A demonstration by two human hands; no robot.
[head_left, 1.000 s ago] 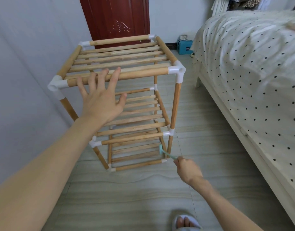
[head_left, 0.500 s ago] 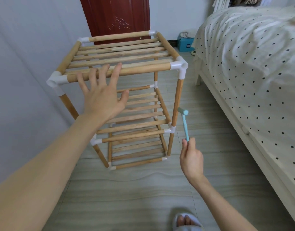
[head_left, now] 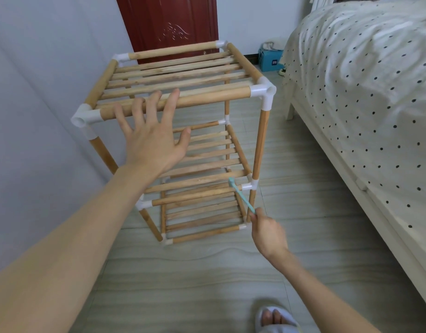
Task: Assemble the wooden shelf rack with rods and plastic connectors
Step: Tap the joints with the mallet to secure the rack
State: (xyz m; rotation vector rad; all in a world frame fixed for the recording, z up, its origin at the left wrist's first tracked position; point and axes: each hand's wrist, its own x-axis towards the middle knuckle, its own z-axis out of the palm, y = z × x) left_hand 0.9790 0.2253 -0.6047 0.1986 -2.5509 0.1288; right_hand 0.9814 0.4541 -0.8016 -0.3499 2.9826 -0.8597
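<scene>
The wooden shelf rack [head_left: 183, 131] is seen standing upright on the pale floor [head_left: 183, 284], three slatted tiers high, close to the grey wall [head_left: 38, 92] on the left and well apart from the bed [head_left: 363, 92] on the right. The left hand [head_left: 151, 138] is spread flat, fingers straight and fanned, with the fingertips laid over the near top rod [head_left: 207, 98] (whether they press on it or only hover cannot be told). Low on the right, the right hand [head_left: 267, 233] is curled round the handle of a small teal mallet [head_left: 240, 198], whose head is placed against the near rod of the middle tier, just beside the white plastic connector [head_left: 251, 186] at the near right corner. The near right upright [head_left: 260, 145] is seen running from that joint up to the top corner connector [head_left: 264, 91]. A dark red door [head_left: 168, 25] is seen behind the rack, a blue box [head_left: 270, 60] on the floor at the far side, and a slippered foot [head_left: 274, 319] at the near edge.
</scene>
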